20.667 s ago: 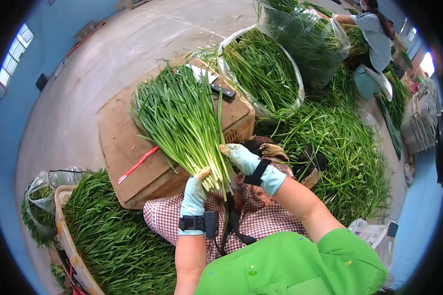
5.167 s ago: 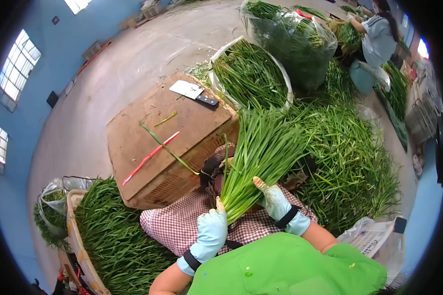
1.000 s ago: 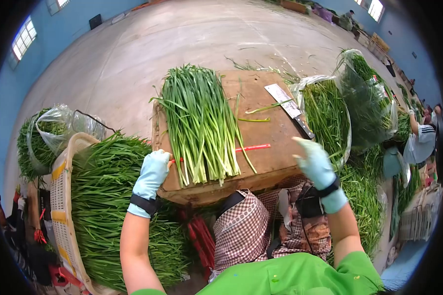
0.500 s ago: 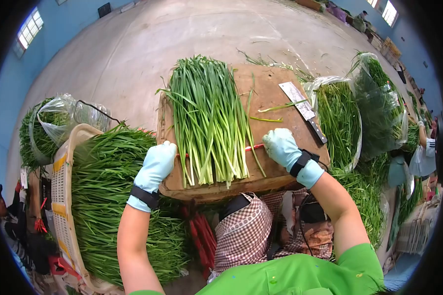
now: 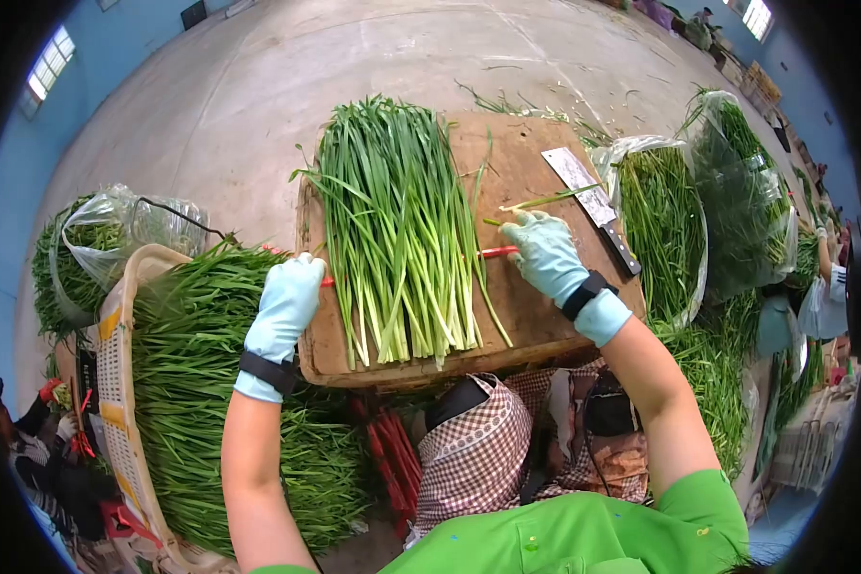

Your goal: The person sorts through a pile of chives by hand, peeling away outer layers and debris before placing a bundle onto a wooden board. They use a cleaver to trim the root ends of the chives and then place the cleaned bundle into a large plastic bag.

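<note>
A thick bunch of garlic chives (image 5: 397, 230) lies on a wooden board (image 5: 521, 316), leaves pointing away and pale cut ends facing me. A red tie (image 5: 496, 252) runs beneath the bunch and shows on both sides. My left hand (image 5: 289, 295), in a pale blue glove, is closed around the tie's left end beside the board's edge. On the other side, my right hand (image 5: 547, 256), gloved alike, pinches its right end above the board. A cleaver (image 5: 593, 206) with a black handle rests to the right of that hand, with a loose stalk (image 5: 550, 199) across its blade.
At left stands a crate (image 5: 115, 383) heaped with chives (image 5: 230, 402). Plastic bags of chives (image 5: 660, 220) line the right side. Red ties (image 5: 392, 459) hang below the board. Other people (image 5: 43, 450) work at the far left and far right.
My right hand has moved up and slightly left along the tie, its fingers less tightly curled. My left hand has shifted a little left. The view has shifted slightly.
</note>
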Tool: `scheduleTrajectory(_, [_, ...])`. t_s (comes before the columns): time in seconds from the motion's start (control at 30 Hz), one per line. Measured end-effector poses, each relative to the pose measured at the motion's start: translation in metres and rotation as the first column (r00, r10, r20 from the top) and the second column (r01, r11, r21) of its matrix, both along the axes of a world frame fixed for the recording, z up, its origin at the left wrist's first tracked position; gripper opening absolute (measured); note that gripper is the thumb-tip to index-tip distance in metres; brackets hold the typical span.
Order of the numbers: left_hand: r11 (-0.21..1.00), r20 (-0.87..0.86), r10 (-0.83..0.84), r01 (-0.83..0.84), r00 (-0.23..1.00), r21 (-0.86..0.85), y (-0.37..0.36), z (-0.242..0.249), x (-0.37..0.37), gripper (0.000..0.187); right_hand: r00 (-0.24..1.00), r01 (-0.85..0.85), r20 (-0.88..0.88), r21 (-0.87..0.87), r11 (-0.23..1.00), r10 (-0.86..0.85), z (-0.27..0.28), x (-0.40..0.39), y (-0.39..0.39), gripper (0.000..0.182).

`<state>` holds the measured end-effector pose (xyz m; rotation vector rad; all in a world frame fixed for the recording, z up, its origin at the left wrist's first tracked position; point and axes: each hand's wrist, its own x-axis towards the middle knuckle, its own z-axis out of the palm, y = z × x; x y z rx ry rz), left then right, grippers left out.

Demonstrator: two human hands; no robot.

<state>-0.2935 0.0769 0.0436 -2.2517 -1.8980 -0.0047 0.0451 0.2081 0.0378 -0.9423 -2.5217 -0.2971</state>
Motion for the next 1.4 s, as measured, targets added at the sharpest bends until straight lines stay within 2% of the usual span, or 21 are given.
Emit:
scheduleTrajectory(0.03, [1.000, 0.001, -0.001, 0.001, 1.000, 0.004, 0.001, 0.006, 0.002, 0.012, 0.998, -0.013, -0.054, -0.004, 1.000, 0.013, 0.002, 0.003, -0.001, 0.022])
scheduleTrajectory(0.1, [0.959, 0.225, -0.105, 0.039, 0.969, 0.279, 0.002, 0.017, 0.007, 0.032, 0.993, -0.046, -0.115, -0.034, 0.998, 0.042, 0.012, -0.001, -0.004, 0.020])
scheduleTrajectory(0.2, [0.982, 0.419, -0.114, 0.038, 0.901, 0.187, 0.012, 0.045, 0.049, 0.049, 0.981, -0.037, -0.195, -0.290, 0.956, -0.021, 0.033, -0.029, -0.031, 0.014])
scheduleTrajectory(0.27, [0.977, 0.483, -0.156, 0.064, 0.862, 0.202, 0.025, 0.043, 0.072, 0.053, 0.977, 0.138, -0.038, -0.635, 0.760, -0.209, 0.047, -0.053, -0.052, 0.030])
scheduleTrajectory(0.33, [0.977, 0.516, -0.187, 0.106, 0.836, 0.183, 0.043, 0.033, 0.084, 0.053, 0.977, 0.133, -0.005, -0.771, 0.623, -0.214, 0.036, -0.066, -0.055, 0.041])
scheduleTrajectory(0.4, [0.972, 0.450, -0.224, 0.169, 0.865, 0.161, 0.057, 0.018, 0.090, 0.055, 0.983, 0.140, 0.044, -0.814, 0.563, -0.180, 0.030, -0.069, -0.054, 0.037])
scheduleTrajectory(0.47, [0.982, 0.451, -0.188, 0.173, 0.873, 0.075, 0.063, 0.006, 0.089, 0.054, 0.927, -0.058, -0.119, -0.982, 0.179, -0.356, 0.014, -0.070, -0.051, 0.033])
scheduleTrajectory(0.5, [0.984, 0.438, -0.174, 0.176, 0.882, 0.035, 0.063, 0.004, 0.089, 0.054, 0.891, -0.151, -0.192, -0.980, 0.131, -0.410, 0.013, -0.070, -0.052, 0.026])
scheduleTrajectory(0.6, [0.985, 0.425, -0.145, 0.173, 0.893, -0.026, 0.062, -0.002, 0.089, 0.053, 0.878, -0.141, -0.219, -0.968, 0.208, -0.425, 0.012, -0.062, -0.061, 0.026])
scheduleTrajectory(0.63, [0.984, 0.418, -0.143, 0.173, 0.897, -0.033, 0.062, -0.004, 0.088, 0.053, 0.902, -0.120, -0.243, -0.935, 0.333, -0.357, 0.019, -0.061, -0.068, 0.025])
scheduleTrajectory(0.67, [0.985, 0.409, -0.140, 0.171, 0.902, -0.039, 0.062, -0.005, 0.086, 0.052, 0.860, -0.175, -0.265, -0.956, 0.236, -0.436, 0.028, -0.060, -0.078, 0.024])
scheduleTrajectory(0.73, [0.985, 0.378, -0.136, 0.165, 0.916, -0.044, 0.062, -0.007, 0.087, 0.052, 0.837, -0.321, -0.378, -0.925, 0.204, -0.396, 0.034, -0.053, -0.097, 0.021])
scheduleTrajectory(0.77, [0.985, 0.360, -0.138, 0.166, 0.923, -0.050, 0.063, -0.007, 0.087, 0.052, 0.825, -0.391, -0.484, -0.862, 0.323, -0.292, 0.023, -0.048, -0.106, 0.018])
scheduleTrajectory(0.87, [0.983, 0.329, -0.145, 0.173, 0.933, -0.059, 0.064, -0.010, 0.087, 0.053, 0.854, -0.419, -0.415, -0.906, 0.058, -0.314, 0.052, -0.032, -0.130, 0.018])
scheduleTrajectory(0.9, [0.984, 0.342, -0.143, 0.172, 0.929, -0.056, 0.064, -0.011, 0.087, 0.052, 0.904, -0.311, -0.332, -0.943, 0.119, -0.269, 0.066, -0.025, -0.134, 0.019])
scheduleTrajectory(0.93, [0.984, 0.355, -0.142, 0.171, 0.924, -0.053, 0.064, -0.010, 0.087, 0.052, 0.837, -0.436, -0.421, -0.899, 0.038, -0.349, 0.074, -0.018, -0.139, 0.017])
scheduleTrajectory(1.0, [0.981, 0.402, -0.134, 0.179, 0.906, -0.077, 0.064, -0.006, 0.086, 0.053, 0.643, -0.554, -0.537, -0.818, 0.152, -0.546, 0.063, 0.001, -0.141, 0.013])
scheduleTrajectory(1.13, [0.969, 0.549, -0.165, 0.238, 0.820, -0.064, 0.066, 0.001, 0.083, 0.055, 0.408, -0.416, -0.689, -0.724, 0.550, -0.598, 0.088, 0.058, -0.134, 0.015])
scheduleTrajectory(1.2, [0.969, 0.612, -0.173, 0.246, 0.772, -0.036, 0.065, 0.003, 0.081, 0.056, 0.321, -0.297, -0.784, -0.616, 0.730, -0.531, 0.097, 0.111, -0.134, 0.021])
scheduleTrajectory(1.33, [0.981, 0.539, -0.176, 0.192, 0.824, 0.027, 0.060, 0.015, 0.084, 0.054, 0.072, 0.060, -0.747, -0.658, 0.751, -0.661, 0.109, 0.244, -0.160, 0.027])
scheduleTrajectory(1.4, [0.967, 0.470, -0.254, 0.209, 0.845, 0.147, 0.059, 0.015, 0.084, 0.057, 0.220, -0.001, -0.617, -0.775, 0.632, -0.756, 0.123, 0.304, -0.197, 0.025])
